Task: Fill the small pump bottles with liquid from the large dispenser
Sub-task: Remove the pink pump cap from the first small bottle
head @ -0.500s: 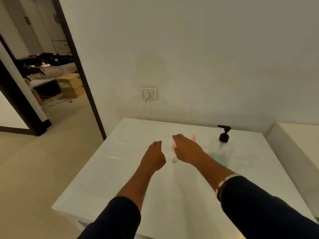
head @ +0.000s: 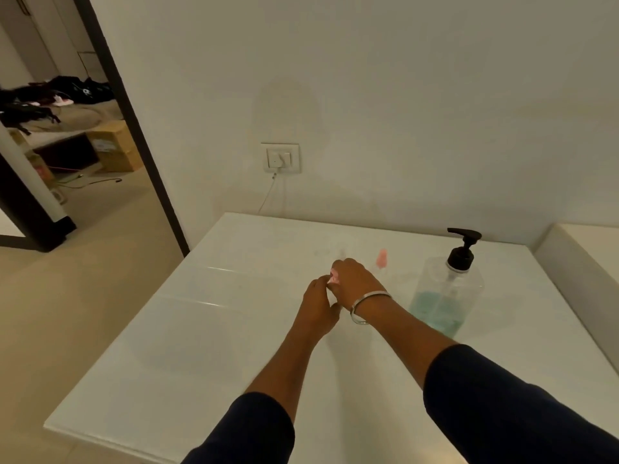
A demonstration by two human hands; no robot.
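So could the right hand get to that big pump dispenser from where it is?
Probably yes. The large dispenser stands on the table just to the right of the right hand, with nothing between them, but the hand holds a small pink-topped bottle with the left hand.

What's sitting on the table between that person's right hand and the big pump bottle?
In the head view, a small pink-topped bottle stands between the right hand and the large dispenser; otherwise bare white table.
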